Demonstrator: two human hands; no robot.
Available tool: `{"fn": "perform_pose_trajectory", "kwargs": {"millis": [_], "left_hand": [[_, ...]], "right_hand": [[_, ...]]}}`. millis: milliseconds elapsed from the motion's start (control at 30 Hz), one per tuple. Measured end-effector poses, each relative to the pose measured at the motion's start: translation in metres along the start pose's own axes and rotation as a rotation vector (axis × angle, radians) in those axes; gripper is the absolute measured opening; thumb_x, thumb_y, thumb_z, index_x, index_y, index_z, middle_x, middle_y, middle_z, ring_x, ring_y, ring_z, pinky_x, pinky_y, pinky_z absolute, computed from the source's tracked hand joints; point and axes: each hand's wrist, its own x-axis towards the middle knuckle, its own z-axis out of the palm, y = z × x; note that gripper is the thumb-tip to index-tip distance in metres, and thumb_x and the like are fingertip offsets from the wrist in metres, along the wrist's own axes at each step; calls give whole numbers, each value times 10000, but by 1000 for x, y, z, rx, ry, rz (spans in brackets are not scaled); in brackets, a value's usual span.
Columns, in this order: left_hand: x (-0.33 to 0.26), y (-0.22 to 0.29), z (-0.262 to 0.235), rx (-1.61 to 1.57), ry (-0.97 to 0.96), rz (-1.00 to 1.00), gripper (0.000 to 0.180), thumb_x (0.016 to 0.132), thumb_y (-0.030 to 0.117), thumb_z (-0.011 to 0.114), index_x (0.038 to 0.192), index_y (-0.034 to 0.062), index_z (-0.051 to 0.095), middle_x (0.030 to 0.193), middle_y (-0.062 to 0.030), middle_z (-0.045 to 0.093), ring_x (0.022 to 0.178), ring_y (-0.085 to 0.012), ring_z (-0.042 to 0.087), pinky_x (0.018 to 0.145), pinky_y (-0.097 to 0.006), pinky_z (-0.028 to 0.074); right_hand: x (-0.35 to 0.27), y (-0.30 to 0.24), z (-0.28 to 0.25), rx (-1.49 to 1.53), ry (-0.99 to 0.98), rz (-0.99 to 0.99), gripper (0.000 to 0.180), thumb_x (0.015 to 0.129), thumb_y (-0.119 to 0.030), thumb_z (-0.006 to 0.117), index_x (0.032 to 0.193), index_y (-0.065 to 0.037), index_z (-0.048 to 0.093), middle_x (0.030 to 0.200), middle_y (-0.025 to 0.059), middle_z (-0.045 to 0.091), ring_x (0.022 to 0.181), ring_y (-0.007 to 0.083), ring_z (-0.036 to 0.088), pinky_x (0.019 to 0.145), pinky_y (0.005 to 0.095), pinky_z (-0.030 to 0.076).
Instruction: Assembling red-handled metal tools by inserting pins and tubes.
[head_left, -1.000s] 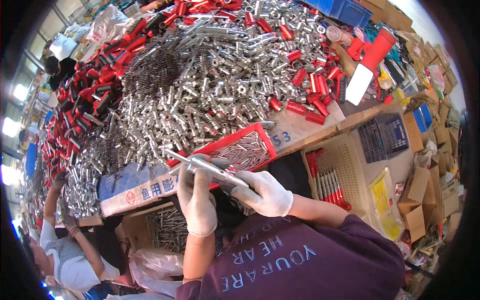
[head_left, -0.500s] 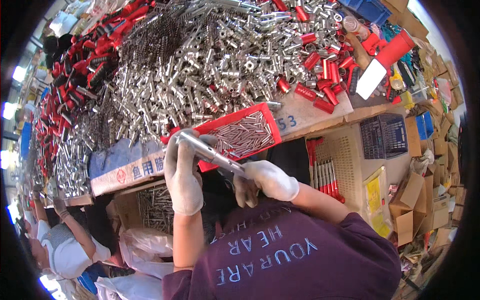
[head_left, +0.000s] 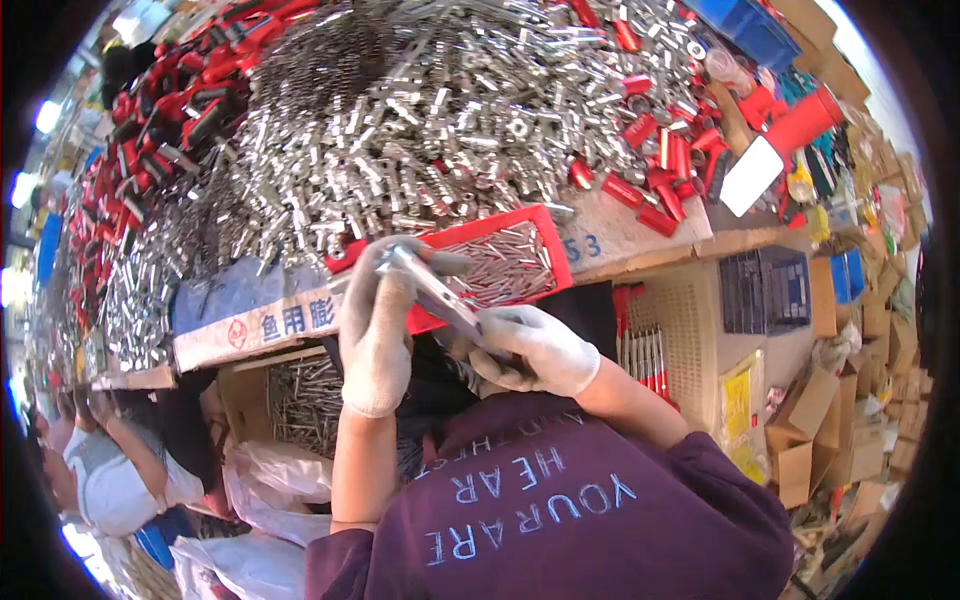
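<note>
A slim metal rod (head_left: 440,297) is pinched at its upper end by the gloved left hand (head_left: 378,325) and at its lower end by the closed grip of the gloved right hand (head_left: 535,350), just before the red tray (head_left: 545,245) on the bench (head_left: 640,235). Fitting or inspection of the rod appears underway. A steady two-handed alignment would seem called for next.

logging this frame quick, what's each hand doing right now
Left hand: closed on the upper end of a silver metal tube.
Right hand: closed on the tube's lower end.
</note>
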Motion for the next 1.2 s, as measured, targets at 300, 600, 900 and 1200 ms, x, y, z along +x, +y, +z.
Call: {"fn": "perform_pose_trajectory", "kwargs": {"millis": [300,600,900,1200], "left_hand": [[-5,3,-15,-45,-160,49,248,1025,162,442,1198,-10,490,1145,-143,649,1005,-152,601,917,-308,472],[-12,-1,-34,370,-44,-30,265,945,120,584,1172,-12,544,1127,-135,655,1038,-217,631,909,-335,489],[-7,0,-45,1458,-387,554,242,766,221,672,1000,159,664,930,5,673,830,-189,666,784,-365,525],[87,8,-197,1377,629,16,398,805,196,608,1201,172,641,1013,-184,699,916,-371,676,812,-458,533]], "right_hand": [[-3,-7,14,-129,157,-208,193,920,-175,547,1034,-21,566,807,48,591,533,42,422,443,203,280],[2,-10,17,-436,368,-291,328,783,-86,416,1023,38,601,763,50,578,528,50,381,478,211,292],[7,-10,22,-604,327,-289,344,825,-100,435,1106,24,590,784,42,596,542,47,415,478,200,306],[-8,-10,12,-568,553,-456,254,979,-196,489,1081,-3,619,784,39,619,503,38,400,430,201,284]]}}
